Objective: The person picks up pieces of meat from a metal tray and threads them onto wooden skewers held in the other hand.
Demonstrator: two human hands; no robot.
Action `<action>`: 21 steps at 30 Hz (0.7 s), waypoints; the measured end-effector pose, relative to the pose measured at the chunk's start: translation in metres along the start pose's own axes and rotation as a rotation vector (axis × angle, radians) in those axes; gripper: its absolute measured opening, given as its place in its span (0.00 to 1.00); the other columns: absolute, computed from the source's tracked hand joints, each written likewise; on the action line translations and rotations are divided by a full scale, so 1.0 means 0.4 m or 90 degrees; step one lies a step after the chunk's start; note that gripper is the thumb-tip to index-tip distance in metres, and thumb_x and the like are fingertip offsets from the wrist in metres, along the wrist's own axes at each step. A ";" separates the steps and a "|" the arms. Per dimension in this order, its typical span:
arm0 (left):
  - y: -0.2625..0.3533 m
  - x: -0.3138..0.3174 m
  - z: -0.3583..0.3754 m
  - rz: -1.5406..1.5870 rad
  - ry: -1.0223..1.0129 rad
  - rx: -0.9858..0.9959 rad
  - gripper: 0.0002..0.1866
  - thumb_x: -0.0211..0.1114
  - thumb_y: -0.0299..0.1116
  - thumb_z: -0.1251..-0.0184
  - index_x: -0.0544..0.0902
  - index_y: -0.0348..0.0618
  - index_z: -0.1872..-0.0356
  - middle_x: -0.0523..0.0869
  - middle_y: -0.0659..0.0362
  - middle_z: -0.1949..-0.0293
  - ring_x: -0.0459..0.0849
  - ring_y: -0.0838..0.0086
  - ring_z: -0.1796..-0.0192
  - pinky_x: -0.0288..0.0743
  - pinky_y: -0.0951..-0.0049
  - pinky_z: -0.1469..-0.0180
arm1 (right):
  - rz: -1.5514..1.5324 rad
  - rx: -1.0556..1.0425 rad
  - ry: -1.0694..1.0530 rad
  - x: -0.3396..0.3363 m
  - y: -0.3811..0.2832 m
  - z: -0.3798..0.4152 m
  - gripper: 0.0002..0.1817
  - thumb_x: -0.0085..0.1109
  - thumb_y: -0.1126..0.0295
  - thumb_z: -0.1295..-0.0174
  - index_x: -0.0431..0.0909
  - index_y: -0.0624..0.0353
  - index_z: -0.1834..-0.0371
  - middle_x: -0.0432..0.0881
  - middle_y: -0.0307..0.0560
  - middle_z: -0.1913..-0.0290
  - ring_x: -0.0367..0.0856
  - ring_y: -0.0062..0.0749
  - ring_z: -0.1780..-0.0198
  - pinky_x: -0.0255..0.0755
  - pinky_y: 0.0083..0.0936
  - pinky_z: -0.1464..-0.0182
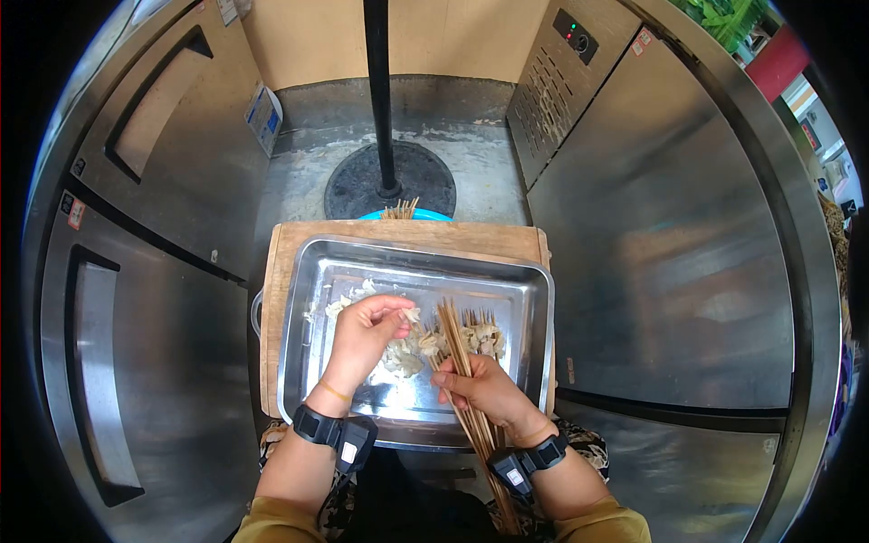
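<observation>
My left hand [369, 333] pinches a small pale piece of food [412, 315] between thumb and fingers above a metal tray [299, 362]. In my right hand [480, 391] is a bundle of long wooden skewers [458, 348], pointing up and away from me; one skewer at its left carries pale pieces near its tip. Loose pale food pieces [400, 360] lie in the tray under and around my left hand. Several loaded skewers [489, 338] rest at the tray's right side, partly hidden behind the bundle.
The tray sits on a wooden board [272, 317]. Beyond it are a blue container [434, 215] holding skewers [400, 209] and a black pole [380, 109] on a round base [344, 185]. Steel cabinets stand at the left [181, 335] and right [670, 244].
</observation>
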State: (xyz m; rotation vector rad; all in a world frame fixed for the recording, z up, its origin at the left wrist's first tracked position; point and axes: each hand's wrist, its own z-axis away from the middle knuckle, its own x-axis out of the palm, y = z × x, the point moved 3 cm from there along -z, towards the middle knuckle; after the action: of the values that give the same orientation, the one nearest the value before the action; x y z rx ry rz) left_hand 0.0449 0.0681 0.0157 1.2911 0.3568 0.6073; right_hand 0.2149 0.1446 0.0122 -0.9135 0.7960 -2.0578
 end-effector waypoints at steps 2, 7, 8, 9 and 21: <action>0.001 0.002 0.005 -0.055 0.003 0.037 0.07 0.59 0.22 0.37 0.83 0.37 0.60 0.84 0.60 0.72 0.81 0.82 0.70 0.76 0.83 0.65 | 0.008 0.000 -0.002 -0.001 0.005 -0.004 0.06 0.60 0.68 0.39 0.76 0.58 0.66 0.79 0.39 0.78 0.67 0.12 0.82 0.61 0.09 0.79; 0.023 0.012 0.019 -0.185 0.047 0.100 0.07 0.60 0.20 0.39 0.83 0.36 0.62 0.85 0.60 0.74 0.81 0.84 0.71 0.75 0.84 0.68 | 0.023 -0.001 0.007 0.002 0.006 -0.005 0.06 0.60 0.68 0.39 0.75 0.58 0.66 0.79 0.38 0.78 0.67 0.12 0.82 0.61 0.10 0.79; 0.018 0.013 0.017 -0.168 0.051 0.090 0.07 0.60 0.20 0.39 0.83 0.36 0.62 0.85 0.60 0.74 0.81 0.83 0.71 0.75 0.84 0.67 | 0.027 0.001 0.010 0.002 0.005 -0.005 0.06 0.59 0.68 0.39 0.75 0.58 0.66 0.79 0.38 0.78 0.67 0.12 0.81 0.61 0.10 0.79; 0.009 0.013 0.016 -0.152 0.055 0.080 0.07 0.60 0.20 0.39 0.83 0.36 0.62 0.85 0.60 0.73 0.82 0.83 0.70 0.76 0.84 0.67 | 0.023 -0.004 0.010 0.002 0.005 -0.005 0.06 0.59 0.68 0.39 0.75 0.58 0.66 0.79 0.38 0.78 0.67 0.12 0.81 0.61 0.10 0.79; 0.006 0.029 0.025 -0.099 0.067 0.062 0.08 0.58 0.20 0.37 0.83 0.36 0.59 0.85 0.60 0.66 0.82 0.81 0.65 0.79 0.81 0.61 | 0.030 -0.023 0.007 0.000 0.005 -0.006 0.06 0.59 0.69 0.38 0.75 0.59 0.66 0.79 0.39 0.77 0.67 0.12 0.82 0.61 0.10 0.79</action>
State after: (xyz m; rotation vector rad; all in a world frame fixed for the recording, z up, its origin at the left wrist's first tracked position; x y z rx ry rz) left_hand 0.0591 0.0675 0.0214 1.3136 0.5738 0.5327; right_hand 0.2138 0.1441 0.0096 -0.8948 0.8552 -2.0158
